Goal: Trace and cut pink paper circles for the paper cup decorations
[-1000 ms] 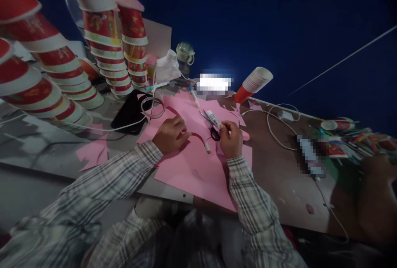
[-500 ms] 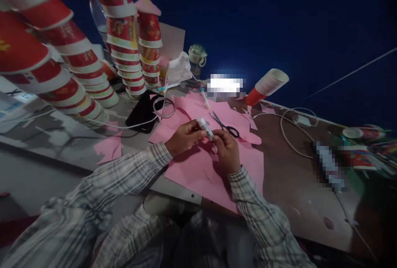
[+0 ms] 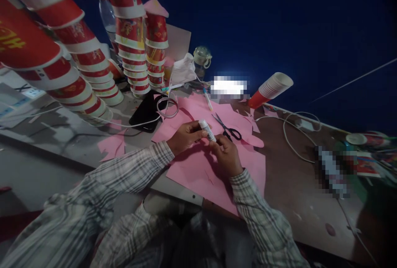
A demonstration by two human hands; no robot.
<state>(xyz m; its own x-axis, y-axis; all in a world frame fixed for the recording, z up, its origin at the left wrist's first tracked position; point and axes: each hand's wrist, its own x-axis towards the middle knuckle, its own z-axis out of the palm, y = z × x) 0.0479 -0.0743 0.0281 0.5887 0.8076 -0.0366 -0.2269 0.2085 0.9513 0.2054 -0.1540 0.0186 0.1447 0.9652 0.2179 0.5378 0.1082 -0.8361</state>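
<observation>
Two bare hands meet over the pink paper (image 3: 186, 173), both engaged on one small white tube (image 3: 207, 130). Left hand (image 3: 182, 137): narrow, thumb and fingers pinching the tube's side near its upper end. Right hand (image 3: 228, 154): fingers curled in, thumb and fingertips closed on the tube's lower end; the inner fingers are hidden. The tube stands tilted, its top leaning toward the left hand, held above the paper.

Just beyond the right hand, black-handled scissors (image 3: 226, 128) lie on the paper, blades slightly parted. A marker (image 3: 207, 99) lies farther back. Left of the paper, a dark phone (image 3: 145, 115) rests on the table (image 3: 291, 193). Farther left rise towers of red-and-white cups (image 3: 130, 51). At back right, a nested cup stack (image 3: 270, 89) leans to the right.
</observation>
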